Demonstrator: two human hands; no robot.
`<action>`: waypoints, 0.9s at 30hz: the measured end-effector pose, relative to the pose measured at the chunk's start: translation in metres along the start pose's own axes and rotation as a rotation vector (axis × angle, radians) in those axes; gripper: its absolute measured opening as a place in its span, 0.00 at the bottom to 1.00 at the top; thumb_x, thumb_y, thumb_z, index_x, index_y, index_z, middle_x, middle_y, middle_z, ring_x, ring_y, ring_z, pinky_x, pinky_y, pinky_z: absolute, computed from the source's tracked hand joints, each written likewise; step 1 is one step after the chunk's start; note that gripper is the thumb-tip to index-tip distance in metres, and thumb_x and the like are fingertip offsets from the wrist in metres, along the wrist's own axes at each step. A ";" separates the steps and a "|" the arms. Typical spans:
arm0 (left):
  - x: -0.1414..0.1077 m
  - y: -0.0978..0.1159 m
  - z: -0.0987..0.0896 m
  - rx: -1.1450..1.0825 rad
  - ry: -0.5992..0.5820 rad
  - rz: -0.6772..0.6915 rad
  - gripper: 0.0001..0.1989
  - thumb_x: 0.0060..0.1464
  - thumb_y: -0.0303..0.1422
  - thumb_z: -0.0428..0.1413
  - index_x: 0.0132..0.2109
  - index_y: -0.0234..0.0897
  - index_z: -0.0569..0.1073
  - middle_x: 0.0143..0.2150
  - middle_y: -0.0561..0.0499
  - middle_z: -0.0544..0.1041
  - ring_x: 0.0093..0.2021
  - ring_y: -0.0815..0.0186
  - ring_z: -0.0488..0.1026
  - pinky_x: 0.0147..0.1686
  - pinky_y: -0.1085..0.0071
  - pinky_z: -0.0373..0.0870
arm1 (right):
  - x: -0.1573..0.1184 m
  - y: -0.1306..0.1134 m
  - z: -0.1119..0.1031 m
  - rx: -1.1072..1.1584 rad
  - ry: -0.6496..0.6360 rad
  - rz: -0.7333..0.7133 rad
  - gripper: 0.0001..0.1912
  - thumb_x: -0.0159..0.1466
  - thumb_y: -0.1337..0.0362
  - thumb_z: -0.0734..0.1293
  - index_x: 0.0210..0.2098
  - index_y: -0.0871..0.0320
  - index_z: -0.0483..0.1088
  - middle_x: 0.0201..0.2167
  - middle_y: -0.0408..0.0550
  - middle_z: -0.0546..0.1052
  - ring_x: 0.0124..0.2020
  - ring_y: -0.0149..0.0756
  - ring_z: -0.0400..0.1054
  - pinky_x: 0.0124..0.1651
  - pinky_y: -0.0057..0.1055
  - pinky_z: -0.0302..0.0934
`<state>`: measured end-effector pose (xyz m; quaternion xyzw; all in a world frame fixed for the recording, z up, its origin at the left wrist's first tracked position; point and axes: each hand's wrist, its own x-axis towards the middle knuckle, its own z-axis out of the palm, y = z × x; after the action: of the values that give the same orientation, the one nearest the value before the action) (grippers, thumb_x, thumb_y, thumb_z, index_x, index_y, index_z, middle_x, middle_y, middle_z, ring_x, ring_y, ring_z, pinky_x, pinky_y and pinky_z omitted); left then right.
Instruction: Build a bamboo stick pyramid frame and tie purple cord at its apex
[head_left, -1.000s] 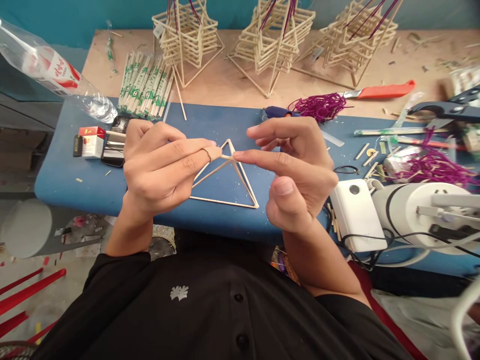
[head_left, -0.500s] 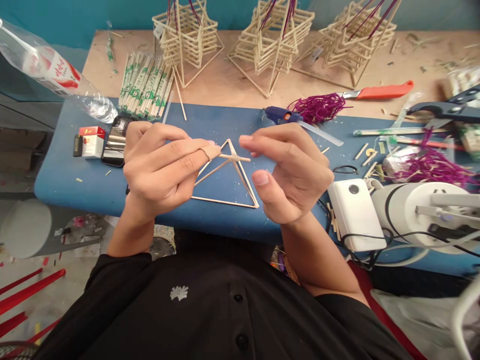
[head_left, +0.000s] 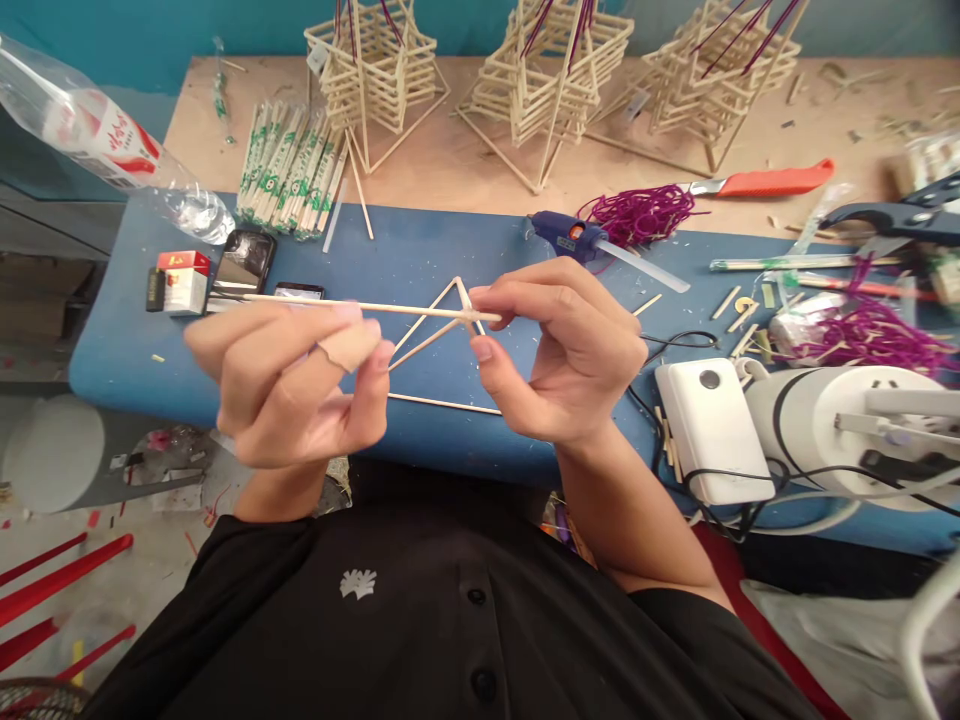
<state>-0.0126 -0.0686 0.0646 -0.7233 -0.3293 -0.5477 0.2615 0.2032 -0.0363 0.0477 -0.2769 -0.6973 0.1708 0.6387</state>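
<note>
A thin wooden stick frame (head_left: pixel 424 350) stands over the blue mat, its sticks meeting at a joint in front of my chest. One long stick (head_left: pixel 375 307) runs from that joint leftward above my left hand. My right hand (head_left: pixel 566 350) pinches the frame at the joint between thumb and fingers. My left hand (head_left: pixel 300 385), with a tan bandage round one finger, is just below the long stick; its thumb and fingertips are apart, and nothing shows between them. The frame's lower right part is hidden behind my right hand.
Behind stand three stick structures (head_left: pixel 375 80) with purple cords. A blue glue gun (head_left: pixel 559 235), purple cord (head_left: pixel 645 215) and orange-handled knife (head_left: pixel 780 180) lie ahead right. Wrapped chopsticks (head_left: pixel 289 170) and a bottle (head_left: pixel 112 140) are left; a white power bank (head_left: pixel 712 430) is right.
My left hand has moved left and down, its fingers parting from the joint. My right hand has moved left and closed on the joint. The long stick and a phone behind it now show.
</note>
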 end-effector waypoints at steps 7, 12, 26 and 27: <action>-0.029 0.034 0.017 -0.017 -0.078 -0.300 0.10 0.61 0.26 0.66 0.46 0.46 0.79 0.32 0.52 0.84 0.31 0.62 0.78 0.30 0.54 0.75 | 0.000 -0.005 0.000 -0.027 0.005 0.016 0.11 0.65 0.67 0.73 0.47 0.51 0.82 0.37 0.48 0.84 0.32 0.36 0.75 0.30 0.37 0.72; -0.032 0.036 0.032 -0.108 -0.040 -0.311 0.11 0.60 0.25 0.67 0.49 0.40 0.82 0.41 0.50 0.89 0.39 0.62 0.87 0.40 0.62 0.86 | -0.001 -0.004 0.002 -0.071 0.048 -0.042 0.08 0.67 0.70 0.73 0.44 0.52 0.82 0.36 0.43 0.83 0.33 0.34 0.78 0.35 0.35 0.74; -0.014 0.047 0.045 -0.494 -0.107 -0.703 0.04 0.63 0.32 0.71 0.45 0.43 0.88 0.42 0.54 0.90 0.39 0.69 0.87 0.40 0.74 0.82 | -0.003 -0.010 0.006 -0.008 0.053 0.038 0.11 0.69 0.73 0.72 0.45 0.50 0.83 0.36 0.46 0.83 0.35 0.36 0.78 0.35 0.37 0.77; -0.014 0.046 0.046 -0.518 -0.100 -0.723 0.03 0.63 0.33 0.71 0.44 0.44 0.88 0.42 0.55 0.90 0.38 0.69 0.87 0.38 0.74 0.81 | -0.003 -0.010 0.006 0.002 0.057 0.045 0.11 0.69 0.72 0.72 0.45 0.49 0.83 0.36 0.46 0.83 0.35 0.37 0.77 0.35 0.37 0.77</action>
<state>0.0489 -0.0672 0.0384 -0.6290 -0.4251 -0.6328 -0.1527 0.1957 -0.0454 0.0507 -0.2965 -0.6723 0.1777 0.6546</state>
